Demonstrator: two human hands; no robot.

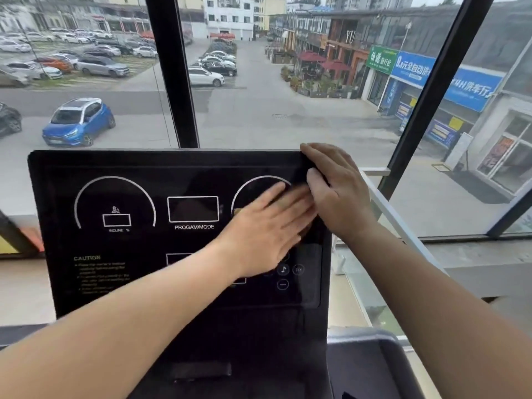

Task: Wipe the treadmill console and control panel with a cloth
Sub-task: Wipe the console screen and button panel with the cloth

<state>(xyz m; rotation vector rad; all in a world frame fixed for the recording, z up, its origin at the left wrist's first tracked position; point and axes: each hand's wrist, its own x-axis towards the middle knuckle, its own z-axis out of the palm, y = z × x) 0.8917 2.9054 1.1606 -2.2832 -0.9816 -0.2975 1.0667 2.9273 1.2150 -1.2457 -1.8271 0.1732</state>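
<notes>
Window: a tall glass pane (pixel 259 110) with black frame posts (pixel 180 82) filled the view from 9 to 3 o'clock. It looked down on a grey street, with a blue hatchback car (pixel 78 121) at 9 o'clock.
Console: the black glossy rectangular treadmill console (pixel 138 174) stood upright at centre, printed with white dial arcs and a caution text.
Handrail: a grey moulded plastic handrail (pixel 371 358) sat at 5 o'clock, just beside the console's lower right side.
Left hand: the left hand (pixel 267 228) lay flat on the console's right dial at about 3 o'clock of the panel. Its fingers were straight, together and motion-blurred.
Right hand: the right hand (pixel 339 191) lay over the console's 1 o'clock corner, thumb on the face and fingers along the top edge. Whether it clasped the rim could not be told.
Display box: a white-outlined rectangle (pixel 193 209) marked PROGAM/MODE sat at the panel's centre.
Buttons: small round white-ringed buttons (pixel 283 269) showed at 6 o'clock of the left hand.
Cloth: a tan sliver (pixel 237 211) peeked out beside the left thumb. Whether it was the cloth could not be told.
</notes>
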